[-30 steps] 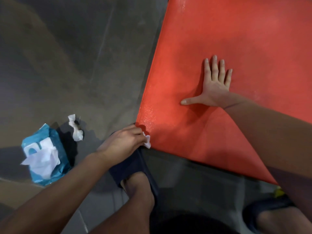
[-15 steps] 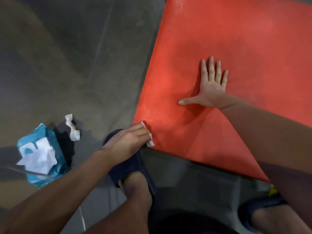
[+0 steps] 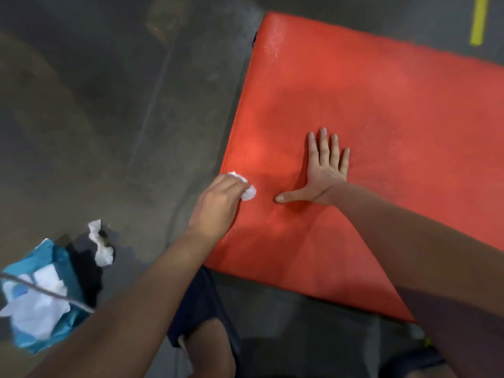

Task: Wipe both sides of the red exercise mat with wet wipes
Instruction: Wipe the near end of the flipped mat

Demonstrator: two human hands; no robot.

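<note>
The red exercise mat [image 3: 368, 110] lies flat on the grey floor and fills the right of the view. My left hand [image 3: 218, 205] grips a crumpled white wet wipe [image 3: 246, 190] and holds it down on the mat near its left edge. My right hand [image 3: 324, 170] rests flat on the mat just to the right, fingers straight and thumb spread toward the wipe.
A blue pack of wet wipes [image 3: 41, 296] with a white sheet sticking out lies on the floor at the lower left. A used crumpled wipe [image 3: 101, 246] lies beside it. My feet in dark slippers [image 3: 196, 304] stand at the mat's near edge. A yellow floor stripe [image 3: 478, 20] shows top right.
My left hand moved with the wipe from the mat's near left corner up along the left edge and onto the surface. My right hand stayed flat on the mat.
</note>
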